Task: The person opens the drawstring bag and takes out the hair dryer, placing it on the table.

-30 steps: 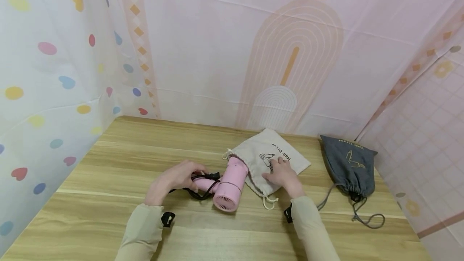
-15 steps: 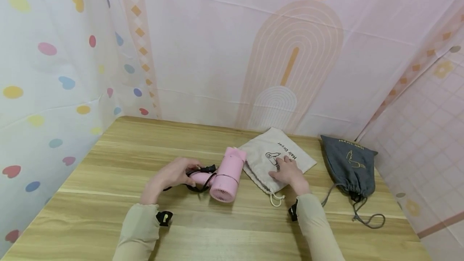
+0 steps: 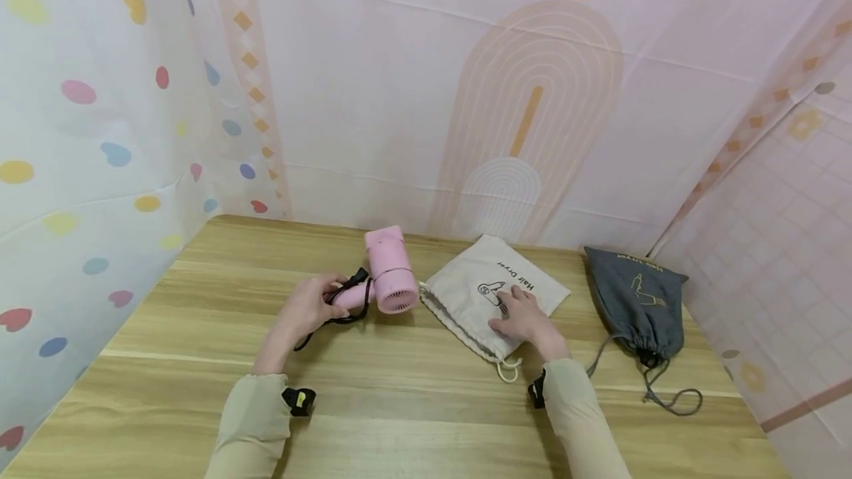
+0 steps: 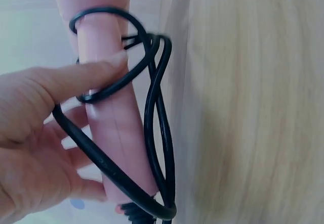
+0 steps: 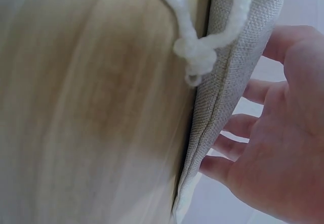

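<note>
A pink hair dryer [image 3: 391,268] is held by its handle in my left hand [image 3: 309,309], to the left of the cream drawstring bag. Its black cord [image 4: 162,107] is looped round the handle; in the left wrist view my thumb lies across the handle with the other fingers behind it. The cream bag [image 3: 459,298], printed "Hair Dryer", lies flat on the table with its mouth toward the lower left. My right hand [image 3: 526,316] rests spread fingertips on the bag's printed face. In the right wrist view the bag's white knotted drawstring [image 5: 195,57] hangs at its edge.
A dark grey drawstring bag [image 3: 642,301], also printed "Hair Dryer", lies at the right side of the wooden table [image 3: 413,420], its cords trailing toward the front. Patterned cloth [image 3: 373,94] hangs behind the table and along both sides.
The hair dryer has come out of the cream bag's mouth and moved left and toward the back with my left hand. My right hand has stayed on the bag, which lies flatter.
</note>
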{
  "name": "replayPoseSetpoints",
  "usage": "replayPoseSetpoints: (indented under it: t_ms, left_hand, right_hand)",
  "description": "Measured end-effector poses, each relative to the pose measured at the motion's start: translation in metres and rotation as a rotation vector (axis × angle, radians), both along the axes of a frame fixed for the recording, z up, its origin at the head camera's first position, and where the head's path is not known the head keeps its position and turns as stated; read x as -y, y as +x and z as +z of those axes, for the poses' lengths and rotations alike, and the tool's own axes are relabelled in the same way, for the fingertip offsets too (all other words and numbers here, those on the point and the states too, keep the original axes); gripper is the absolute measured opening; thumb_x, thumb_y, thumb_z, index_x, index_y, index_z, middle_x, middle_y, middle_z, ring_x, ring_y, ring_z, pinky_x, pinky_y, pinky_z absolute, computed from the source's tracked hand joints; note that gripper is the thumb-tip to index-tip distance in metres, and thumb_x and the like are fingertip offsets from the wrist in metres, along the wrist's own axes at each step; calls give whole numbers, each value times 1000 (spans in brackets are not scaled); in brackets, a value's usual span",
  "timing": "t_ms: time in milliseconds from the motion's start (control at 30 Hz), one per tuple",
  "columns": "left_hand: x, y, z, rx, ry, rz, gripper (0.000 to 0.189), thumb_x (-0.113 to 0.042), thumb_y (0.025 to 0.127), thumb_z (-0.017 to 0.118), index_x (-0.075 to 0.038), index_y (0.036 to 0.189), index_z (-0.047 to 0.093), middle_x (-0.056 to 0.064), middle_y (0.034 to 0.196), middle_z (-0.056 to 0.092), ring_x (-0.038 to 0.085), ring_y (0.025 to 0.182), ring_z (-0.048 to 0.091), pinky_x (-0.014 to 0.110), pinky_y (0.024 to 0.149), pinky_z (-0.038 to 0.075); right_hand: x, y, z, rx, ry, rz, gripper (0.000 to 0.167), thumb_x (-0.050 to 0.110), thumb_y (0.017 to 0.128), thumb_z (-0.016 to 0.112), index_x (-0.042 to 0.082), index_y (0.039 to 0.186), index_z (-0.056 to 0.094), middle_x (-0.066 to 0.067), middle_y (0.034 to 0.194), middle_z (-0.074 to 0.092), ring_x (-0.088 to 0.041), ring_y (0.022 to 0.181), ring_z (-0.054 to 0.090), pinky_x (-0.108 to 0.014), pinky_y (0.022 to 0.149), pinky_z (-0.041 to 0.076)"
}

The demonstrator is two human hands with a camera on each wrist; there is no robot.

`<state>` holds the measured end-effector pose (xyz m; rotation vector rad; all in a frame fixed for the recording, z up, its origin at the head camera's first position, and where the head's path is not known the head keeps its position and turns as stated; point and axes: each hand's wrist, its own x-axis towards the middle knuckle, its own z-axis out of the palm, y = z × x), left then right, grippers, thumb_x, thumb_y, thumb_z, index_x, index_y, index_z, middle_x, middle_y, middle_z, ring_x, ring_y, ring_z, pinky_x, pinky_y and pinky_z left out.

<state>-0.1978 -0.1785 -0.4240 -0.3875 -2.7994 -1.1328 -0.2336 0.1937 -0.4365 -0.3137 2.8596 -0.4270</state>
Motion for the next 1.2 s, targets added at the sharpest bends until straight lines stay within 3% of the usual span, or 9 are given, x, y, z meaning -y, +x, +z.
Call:
replayPoseSetpoints:
  t_ms: [200,433,600,900,1200]
  left_hand:
    - [-1,3,-2,-33,14,225,49,-1,72,76,7,117,59,33,106,65,44,99,64,52,81,53]
    - [-3,3,-2,-71,38,519,46,-6,72,77,5,114,63,28,90,69,40,79,65,39,57,47]
    - [-1,3,-3,-88,27,659,44,-9,72,77,4,112,63,31,91,68,48,79,63,48,56,46]
    - [3,1,-1,-18,14,774,40,-7,75,68,3,113,60,39,105,61,57,93,58,63,68,47]
    - [5,-1,-8,-132,27,771,26,-5,74,63,7,97,60,39,91,62,58,83,58,61,69,42]
  right_hand:
    - [11,4,-2,-3,-15,43,64,32,88,62,5,143,41,-29,153,22,-49,140,22,-62,110,27]
    - [30,9,-4,2,-49,119,66,33,87,64,9,144,40,-22,156,21,-44,143,20,-64,109,27]
    - [43,12,-5,4,-56,209,66,32,86,65,11,144,41,-18,157,21,-41,144,19,-62,110,27]
    - [55,14,-7,7,-42,284,64,31,87,65,13,144,41,-14,158,21,-37,145,20,-55,112,29]
    - [55,15,-5,-11,-50,281,62,31,88,65,13,142,43,-15,157,24,-37,144,23,-55,111,33]
